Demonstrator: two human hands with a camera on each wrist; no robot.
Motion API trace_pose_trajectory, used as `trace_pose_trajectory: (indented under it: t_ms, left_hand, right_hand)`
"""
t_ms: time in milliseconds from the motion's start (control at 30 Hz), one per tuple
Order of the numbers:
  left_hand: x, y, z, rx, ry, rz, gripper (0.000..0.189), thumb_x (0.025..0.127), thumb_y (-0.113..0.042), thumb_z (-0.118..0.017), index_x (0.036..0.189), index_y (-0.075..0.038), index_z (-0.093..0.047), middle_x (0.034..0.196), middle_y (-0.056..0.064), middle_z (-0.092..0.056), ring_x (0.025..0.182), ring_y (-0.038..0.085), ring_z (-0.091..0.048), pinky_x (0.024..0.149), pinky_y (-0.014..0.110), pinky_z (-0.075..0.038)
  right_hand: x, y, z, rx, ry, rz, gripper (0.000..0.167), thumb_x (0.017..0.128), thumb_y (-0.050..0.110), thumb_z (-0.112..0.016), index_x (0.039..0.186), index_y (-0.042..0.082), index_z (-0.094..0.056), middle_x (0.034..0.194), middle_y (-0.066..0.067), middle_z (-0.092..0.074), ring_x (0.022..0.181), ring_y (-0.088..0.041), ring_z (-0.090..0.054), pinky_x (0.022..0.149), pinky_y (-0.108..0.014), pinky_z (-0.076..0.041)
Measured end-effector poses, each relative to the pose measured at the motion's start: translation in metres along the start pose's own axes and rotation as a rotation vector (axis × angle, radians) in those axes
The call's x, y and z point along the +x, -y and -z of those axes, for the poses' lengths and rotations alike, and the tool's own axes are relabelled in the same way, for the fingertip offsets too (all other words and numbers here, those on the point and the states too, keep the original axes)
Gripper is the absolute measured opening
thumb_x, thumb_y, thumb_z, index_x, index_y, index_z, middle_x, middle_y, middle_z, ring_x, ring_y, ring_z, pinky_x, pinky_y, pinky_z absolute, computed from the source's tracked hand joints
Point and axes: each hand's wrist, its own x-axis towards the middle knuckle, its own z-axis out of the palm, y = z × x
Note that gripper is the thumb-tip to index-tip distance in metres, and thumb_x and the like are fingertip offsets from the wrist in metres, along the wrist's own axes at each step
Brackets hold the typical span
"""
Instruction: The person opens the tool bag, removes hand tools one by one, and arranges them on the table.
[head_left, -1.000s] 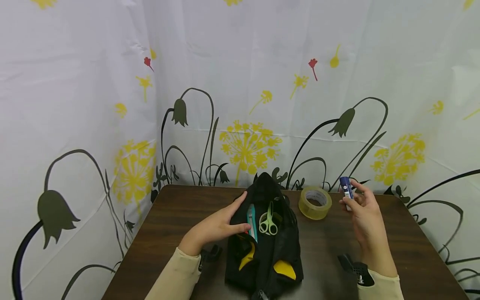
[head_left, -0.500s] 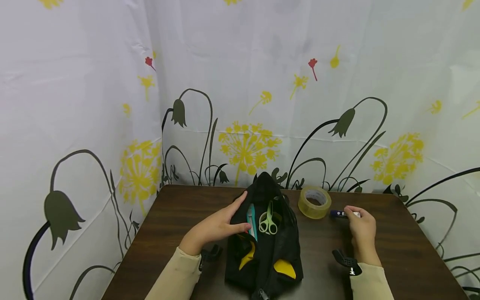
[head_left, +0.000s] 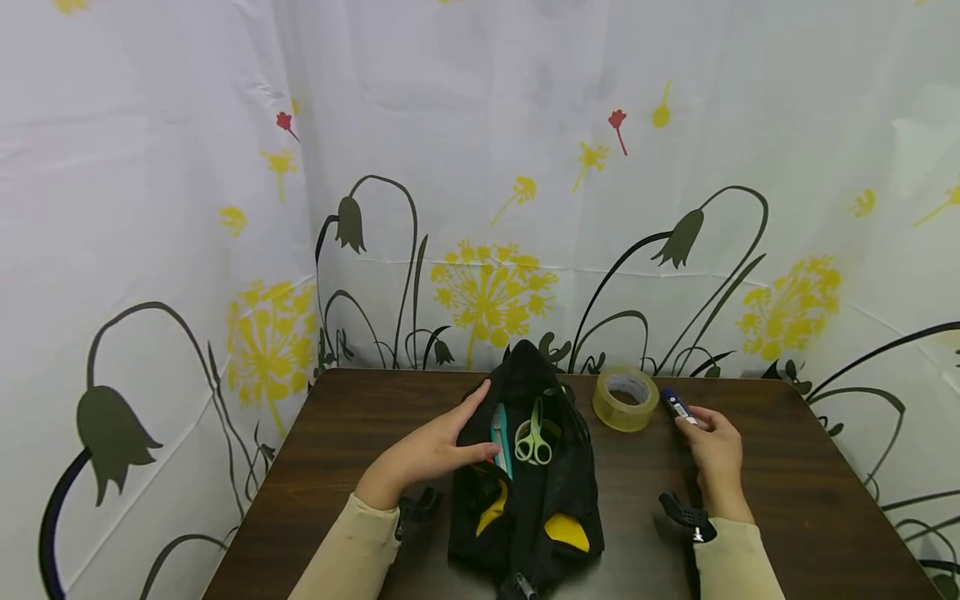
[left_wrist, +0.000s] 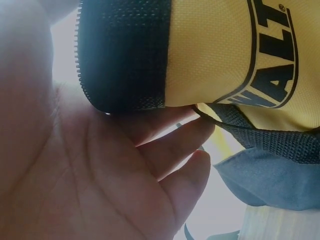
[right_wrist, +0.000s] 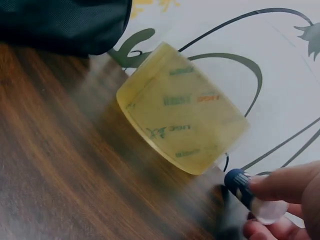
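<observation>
Nearest the camera, a zip pull (head_left: 527, 586) marks the near end of a black bag (head_left: 480, 533), gaping on a dark brown desk (head_left: 795, 467). A person's left hand (head_left: 423, 457) rests against its side, fingers outstretched rather than clenched, thumb over the rim; were that light pressure to slacken, the soft wall could sag inward over the turquoise tool (head_left: 500, 437) and pale green scissors (head_left: 535, 429) inside, narrowing the mouth.

Off to the right, the right hand (head_left: 716, 458) pinches a blue-capped stick (head_left: 677, 404) between thumb and fingers, cap tilted away toward the desk's far edge. Whether the stick touches the wood cannot be told. Its round barrel looks the likeliest trouble: released on its side, it may roll; released on end while leaning, it may topple. Just beside the cap, a yellowish roll of tape (head_left: 621, 418) lies flat, and a careless nudge from the stick could shove it toward that edge. Behind hangs a flower-printed curtain (head_left: 450, 100), where anything slipping off the back might drop from sight
</observation>
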Motion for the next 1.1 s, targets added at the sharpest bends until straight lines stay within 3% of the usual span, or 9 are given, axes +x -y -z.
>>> trace_pose_trajectory:
  t_ms: [167,300,567,800,1100]
  left_hand:
    - [-0.0009,-0.0017,0.0000,-0.006,-0.001,0.001,0.103,0.103,-0.064,-0.068,0.176,-0.042,0.001,0.183,-0.017,-0.003,0.171,0.025,-0.018,0.134,0.064,-0.026]
    - [-0.0019,-0.0020,-0.0005,-0.008,-0.003,0.002,0.102,0.103,-0.063,-0.068,0.175,-0.043,0.001,0.183,-0.016,-0.002,0.171,0.025,-0.018,0.133,0.064,-0.026]
    - [-0.0040,-0.0042,-0.0049,0.002,-0.007,0.005,0.103,0.103,-0.062,-0.068,0.176,-0.041,0.001,0.183,-0.015,-0.003,0.171,0.026,-0.018,0.134,0.064,-0.026]
    - [-0.0040,-0.0083,-0.0053,-0.007,-0.003,0.005,0.100,0.104,-0.061,-0.068,0.175,-0.044,0.001,0.183,-0.015,-0.003,0.171,0.026,-0.018,0.133,0.065,-0.026]
    - [-0.0074,-0.0082,-0.0081,-0.001,-0.012,0.020,0.102,0.103,-0.062,-0.068,0.176,-0.041,0.000,0.182,-0.016,-0.005,0.170,0.025,-0.018,0.134,0.065,-0.025]
  right_hand:
    - [0.0034,0.0007,-0.0003,-0.205,0.092,0.109,0.051,0.096,0.023,-0.087,0.135,-0.002,-0.067,0.108,-0.021,-0.075,0.081,-0.009,-0.058,0.064,-0.024,-0.048]
    - [0.0041,0.0000,-0.0009,-0.272,0.129,0.170,0.049,0.095,0.024,-0.088,0.132,-0.002,-0.068,0.112,-0.027,-0.075,0.083,-0.013,-0.059,0.064,-0.024,-0.047]
    - [0.0084,-0.0082,0.0004,-0.253,0.192,0.207,0.051,0.097,0.021,-0.086,0.140,0.000,-0.068,0.121,-0.024,-0.075,0.084,-0.006,-0.060,0.069,-0.021,-0.049]
    - [0.0067,-0.0045,0.0025,-0.181,0.215,0.198,0.049,0.101,0.021,-0.082,0.144,0.002,-0.068,0.139,-0.027,-0.071,0.091,0.000,-0.062,0.076,-0.015,-0.050]
    - [0.0049,-0.0066,-0.0021,-0.136,0.192,0.220,0.041,0.105,0.017,-0.077,0.141,-0.001,-0.070,0.130,-0.026,-0.075,0.086,0.010,-0.065,0.077,-0.010,-0.048]
